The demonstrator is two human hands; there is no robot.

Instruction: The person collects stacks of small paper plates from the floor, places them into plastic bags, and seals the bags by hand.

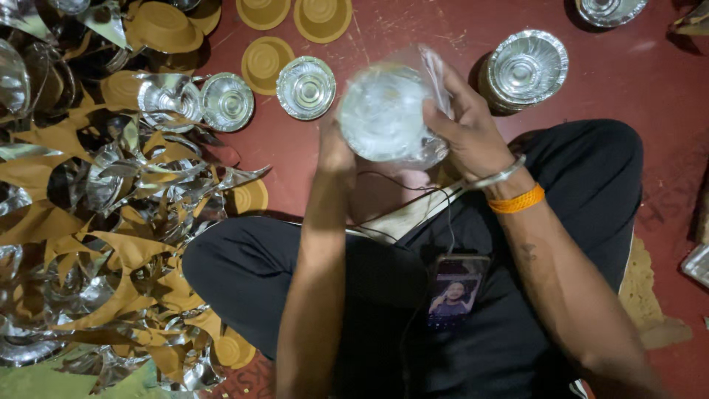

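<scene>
Person sat cross-legged on a dark red floor (413,44), both hands raised in front of the chest around a stack of silver foil bowls (384,111) that sat inside a clear plastic bag (432,70). The right hand (465,129) was closed over the bag and the stack's right edge, thumb and fingers curled on the plastic, a metal bangle (502,176) and an orange thread band (517,199) at the wrist. The left hand (336,144) gripped the stack's left side; its fingers were mostly hidden behind the bowls, so how tightly it held could not be told. The stack was held off the floor, rims facing the camera, blurred. To do this well, as I judged it: the stack should be kept square with one hand while the other draws the plastic evenly over the rims, since thin foil would dent under a pinch and loose film would snag on an edge. On the floor beyond lay single foil bowls (306,87), brown paper bowls (323,16) and another silver stack (526,68) near the right hand. A heap of silver and brown offcuts (111,222) filled the left side. A phone (456,290) rested on the lap with a thin cable (413,193) running up.
</scene>
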